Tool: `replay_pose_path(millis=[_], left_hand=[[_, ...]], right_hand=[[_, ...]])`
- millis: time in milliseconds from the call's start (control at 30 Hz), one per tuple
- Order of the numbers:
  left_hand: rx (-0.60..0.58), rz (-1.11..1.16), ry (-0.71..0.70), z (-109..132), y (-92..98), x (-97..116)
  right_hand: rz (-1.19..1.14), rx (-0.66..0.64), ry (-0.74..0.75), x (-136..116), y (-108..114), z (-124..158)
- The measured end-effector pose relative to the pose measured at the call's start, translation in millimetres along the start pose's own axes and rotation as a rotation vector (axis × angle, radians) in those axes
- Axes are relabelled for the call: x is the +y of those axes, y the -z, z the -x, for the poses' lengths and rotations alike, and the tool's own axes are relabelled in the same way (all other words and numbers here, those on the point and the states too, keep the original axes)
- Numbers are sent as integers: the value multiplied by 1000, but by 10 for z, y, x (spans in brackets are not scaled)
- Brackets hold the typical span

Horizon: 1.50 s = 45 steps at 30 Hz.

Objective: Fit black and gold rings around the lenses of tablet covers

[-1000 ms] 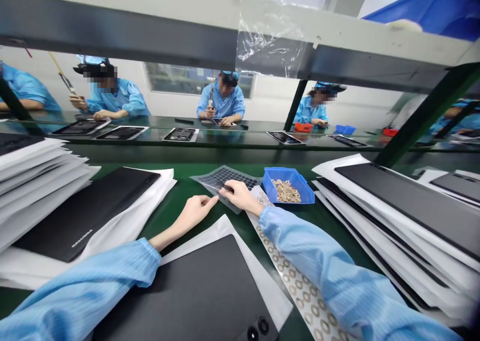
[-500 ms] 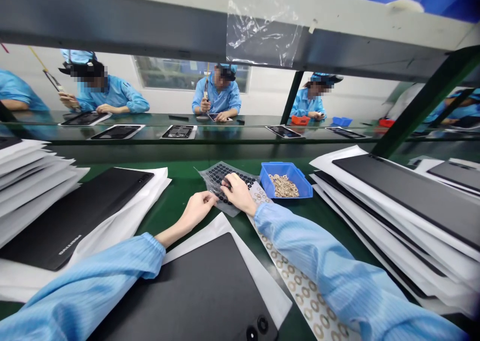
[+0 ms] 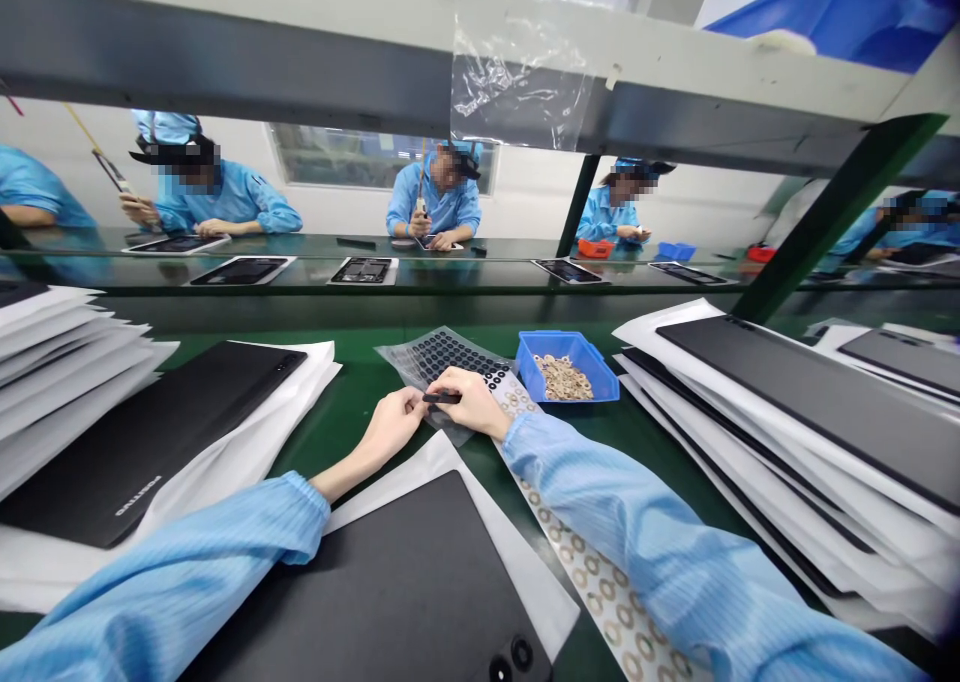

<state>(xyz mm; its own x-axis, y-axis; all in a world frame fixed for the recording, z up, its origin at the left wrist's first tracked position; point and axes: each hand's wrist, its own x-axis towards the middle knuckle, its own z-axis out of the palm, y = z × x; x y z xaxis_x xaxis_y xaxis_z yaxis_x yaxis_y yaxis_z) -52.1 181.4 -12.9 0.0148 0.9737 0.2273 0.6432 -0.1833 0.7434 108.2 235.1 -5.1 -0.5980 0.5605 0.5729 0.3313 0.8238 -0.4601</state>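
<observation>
My right hand [image 3: 474, 402] is closed around a short, dark, stick-like tool [image 3: 442, 398]; its exact kind does not show. Close against the tool's tip, my left hand [image 3: 394, 424] has thumb and forefinger pinched together, and whatever lies between them is too small to make out. Under and behind both hands lies a clear sheet of black ring stickers [image 3: 442, 354]. A long white strip with tan rings [image 3: 574, 552] runs beneath my right forearm. Nearest me, a dark tablet back cover [image 3: 390, 582] with two round camera rings at its lower right rests on white paper.
A blue bin [image 3: 611, 387] of tan rings stands right of the sheet. Covers interleaved with paper are stacked at right [image 3: 795, 392], and another cover [image 3: 165, 442] lies left beside piled papers [image 3: 67, 362]. Co-workers sit across a line of tablets under an overhead shelf [image 3: 300, 72].
My right hand has drawn back from the black ring sheet toward my left hand, and the dark tool now shows between them. My left hand has shifted slightly left.
</observation>
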Motion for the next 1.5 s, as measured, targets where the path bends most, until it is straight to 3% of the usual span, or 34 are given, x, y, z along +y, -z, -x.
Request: replay_pose_path(millis=[233,467,600,700,767,833,933,1033,1133,1300,1500], left_hand=[[-25,-67,-16,3,28,38],[-35,-159,5,45,46,117],[-24,-297,73,18,146,126],[-140,-385,105,35,321,169],[-209,-453,102,128,432,241],[-193,-571,13,305,490,346],[-182,-554,-324,715,468,519],[-366,-317,-685,1193,366,627],[-497,-239,-893,1533,228,632],[-593,-255,-935,1618,81,586],[-605,-246,-927,1581,74,593]], right_hand=[[-26,-21,-72,20,-18,-13],[-113,-16,-264,70,62,-57],[-204,-68,-344,15,283,-160],[-270,-142,-430,-228,548,-129],[-301,-254,-500,-473,728,36],[-303,-364,-533,-738,869,321],[-349,-489,-671,-1119,958,867],[-437,-528,-883,-1408,903,1346],[-431,-464,-1012,-1523,794,1598],[-518,-374,-1164,-1487,702,1617],[-537,-379,-1184,-1491,698,1609]])
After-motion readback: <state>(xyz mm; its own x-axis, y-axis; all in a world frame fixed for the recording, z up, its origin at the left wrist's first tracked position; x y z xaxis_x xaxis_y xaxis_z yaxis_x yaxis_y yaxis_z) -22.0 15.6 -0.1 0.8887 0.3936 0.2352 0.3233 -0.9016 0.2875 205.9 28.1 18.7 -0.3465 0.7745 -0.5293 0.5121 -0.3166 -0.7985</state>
